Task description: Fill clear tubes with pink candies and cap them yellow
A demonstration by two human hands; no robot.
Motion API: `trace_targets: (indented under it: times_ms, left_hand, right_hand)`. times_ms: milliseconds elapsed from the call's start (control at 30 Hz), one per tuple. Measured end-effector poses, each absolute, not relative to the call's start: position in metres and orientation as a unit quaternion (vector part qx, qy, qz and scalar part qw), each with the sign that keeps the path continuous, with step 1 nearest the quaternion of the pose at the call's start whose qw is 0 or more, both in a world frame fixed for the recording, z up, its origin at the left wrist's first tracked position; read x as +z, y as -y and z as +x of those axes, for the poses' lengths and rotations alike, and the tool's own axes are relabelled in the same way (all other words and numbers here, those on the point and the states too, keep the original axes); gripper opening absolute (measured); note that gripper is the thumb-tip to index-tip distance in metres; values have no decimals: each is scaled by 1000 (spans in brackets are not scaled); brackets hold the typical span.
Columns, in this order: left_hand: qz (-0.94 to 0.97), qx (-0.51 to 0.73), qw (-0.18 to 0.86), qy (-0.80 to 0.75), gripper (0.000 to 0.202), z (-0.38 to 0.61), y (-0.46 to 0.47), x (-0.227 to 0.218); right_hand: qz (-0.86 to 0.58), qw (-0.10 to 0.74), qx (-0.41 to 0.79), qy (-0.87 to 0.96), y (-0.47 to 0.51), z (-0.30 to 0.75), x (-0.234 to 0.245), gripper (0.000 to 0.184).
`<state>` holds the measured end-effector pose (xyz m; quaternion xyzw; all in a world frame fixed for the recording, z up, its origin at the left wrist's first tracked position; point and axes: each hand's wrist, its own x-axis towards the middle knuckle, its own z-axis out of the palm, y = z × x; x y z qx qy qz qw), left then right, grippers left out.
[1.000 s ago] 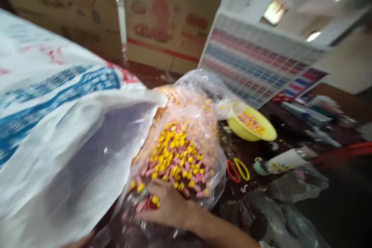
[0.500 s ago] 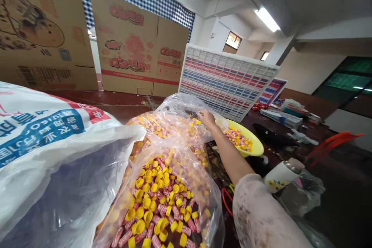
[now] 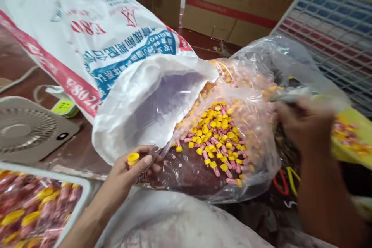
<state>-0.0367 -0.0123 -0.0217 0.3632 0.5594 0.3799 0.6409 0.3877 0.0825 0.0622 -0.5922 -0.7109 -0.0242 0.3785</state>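
Observation:
My left hand point(image 3: 130, 170) sits at the lower middle, fingers curled around a small yellow cap point(image 3: 133, 158) and pinching the edge of a clear plastic bag point(image 3: 255, 162). That bag lies open and holds several yellow caps and pink striped pieces point(image 3: 216, 135). My right hand point(image 3: 305, 128) is blurred at the right, against the bag's far side near a yellow bowl point(image 3: 353, 135); its fingers look bent but I cannot make out a grip.
A big white woven sack point(image 3: 95, 38) with red and blue print lies across the left, mouth open beside the bag. A white fan point(image 3: 26, 128) and a tray of filled pieces point(image 3: 37, 205) sit at lower left. Cardboard boxes point(image 3: 232, 4) and a gridded rack point(image 3: 334, 19) stand behind.
The view has swung down and left. My right hand has drawn back from the bowl toward the bag's side. My left hand has come into view with a yellow cap.

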Motion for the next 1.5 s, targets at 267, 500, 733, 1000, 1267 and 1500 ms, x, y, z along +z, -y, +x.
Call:
trace_targets:
  times_ms: [267,500,733,1000,1267,1500]
  left_hand:
    - [489,274,625,-543,46,-33,27,-34]
    - [552,237,624,-500,39,-13,28,-40]
    - [591,235,586,-502,38,3,19,-43]
    - [581,224,612,-487,38,-1,23,-41]
    - [472,280,709,-443,32,9,22,-42]
    - [309,348,789,-402,35,24,22,-41]
  right_hand:
    - [-545,116,33,830,-17,254,-30,11]
    - [-566,115,15,816,-9,250,-47,13]
    - [-524,317,307,729,9,238,-13,17]
    - [-486,308,336,745,5,227,-13,24]
    - [-449,335,274,782,27,211,-28,19]
    - [-454,376,119,799,32,188,-53,49]
